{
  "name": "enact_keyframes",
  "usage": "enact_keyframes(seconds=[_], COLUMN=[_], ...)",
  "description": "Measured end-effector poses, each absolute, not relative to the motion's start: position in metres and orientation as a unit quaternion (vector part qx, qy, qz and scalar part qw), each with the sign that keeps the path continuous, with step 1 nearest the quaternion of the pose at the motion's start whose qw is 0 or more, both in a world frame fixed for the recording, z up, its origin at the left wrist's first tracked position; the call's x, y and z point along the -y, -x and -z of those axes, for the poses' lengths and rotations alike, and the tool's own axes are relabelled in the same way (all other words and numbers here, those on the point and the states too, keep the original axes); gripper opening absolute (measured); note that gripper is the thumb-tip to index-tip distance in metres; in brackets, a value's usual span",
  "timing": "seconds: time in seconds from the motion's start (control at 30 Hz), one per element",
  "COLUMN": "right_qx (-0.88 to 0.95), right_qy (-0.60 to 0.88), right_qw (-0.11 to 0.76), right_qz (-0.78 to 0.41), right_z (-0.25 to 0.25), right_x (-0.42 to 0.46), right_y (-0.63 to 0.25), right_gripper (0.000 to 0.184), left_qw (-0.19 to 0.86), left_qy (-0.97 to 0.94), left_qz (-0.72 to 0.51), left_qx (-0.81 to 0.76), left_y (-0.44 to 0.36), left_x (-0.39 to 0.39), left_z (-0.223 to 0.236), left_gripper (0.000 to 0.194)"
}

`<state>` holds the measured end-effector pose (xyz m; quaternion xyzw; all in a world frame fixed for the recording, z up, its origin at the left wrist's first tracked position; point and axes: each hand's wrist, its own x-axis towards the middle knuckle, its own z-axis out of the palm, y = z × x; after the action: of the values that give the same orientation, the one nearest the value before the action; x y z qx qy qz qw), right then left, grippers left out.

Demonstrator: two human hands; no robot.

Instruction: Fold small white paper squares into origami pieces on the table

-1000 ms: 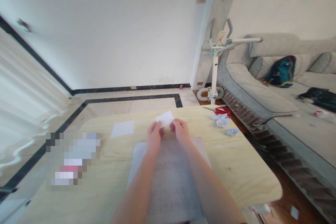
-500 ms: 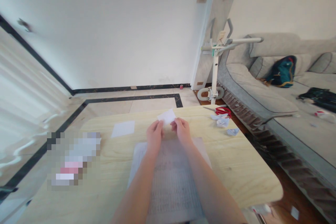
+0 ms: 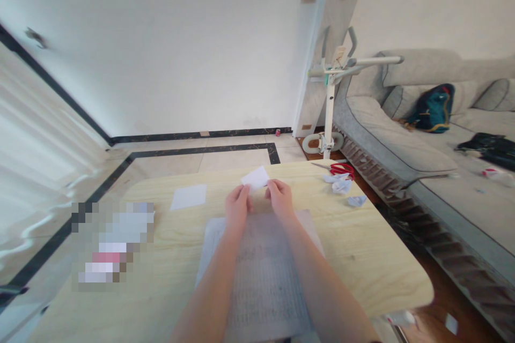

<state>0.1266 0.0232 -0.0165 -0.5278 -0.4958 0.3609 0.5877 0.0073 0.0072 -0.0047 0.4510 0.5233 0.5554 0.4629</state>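
A small white piece of paper (image 3: 256, 177) is held up between my two hands, just past the far edge of a printed sheet. My left hand (image 3: 238, 203) pinches its near left corner between thumb and fingers. At the right corner, my right hand (image 3: 280, 198) grips the paper with its fingertips. Beneath my forearms lies the printed sheet (image 3: 265, 278), covered in rows of small text too blurred to read. Another white sheet of paper (image 3: 188, 197) rests flat on the table to the left of my hands.
On the wooden table (image 3: 362, 268), red-handled scissors (image 3: 341, 171) lie at the far right beside crumpled paper (image 3: 341, 186) and a folded paper piece (image 3: 357, 201). A pixelated patch covers something at the left. Beyond stand white exercise equipment (image 3: 330, 107) and a grey sofa (image 3: 418, 150).
The paper has tilted slightly and shifted a little to the right. My right fingers have moved slightly along its right corner. The things on the table stay put.
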Motion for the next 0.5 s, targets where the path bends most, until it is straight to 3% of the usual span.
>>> enact_keyframes(seconds=[0.5], right_qx=[0.468], right_qy=[0.497], right_qw=[0.603], right_qz=[-0.412], right_z=[0.0165], right_x=[-0.0249], right_y=[-0.1249], right_gripper=[0.023], left_qw=[0.457], left_qy=[-0.432], left_qz=[-0.573], left_qx=[-0.526], left_y=[-0.0075], left_x=[-0.0073], left_z=[0.0060], left_gripper=[0.027])
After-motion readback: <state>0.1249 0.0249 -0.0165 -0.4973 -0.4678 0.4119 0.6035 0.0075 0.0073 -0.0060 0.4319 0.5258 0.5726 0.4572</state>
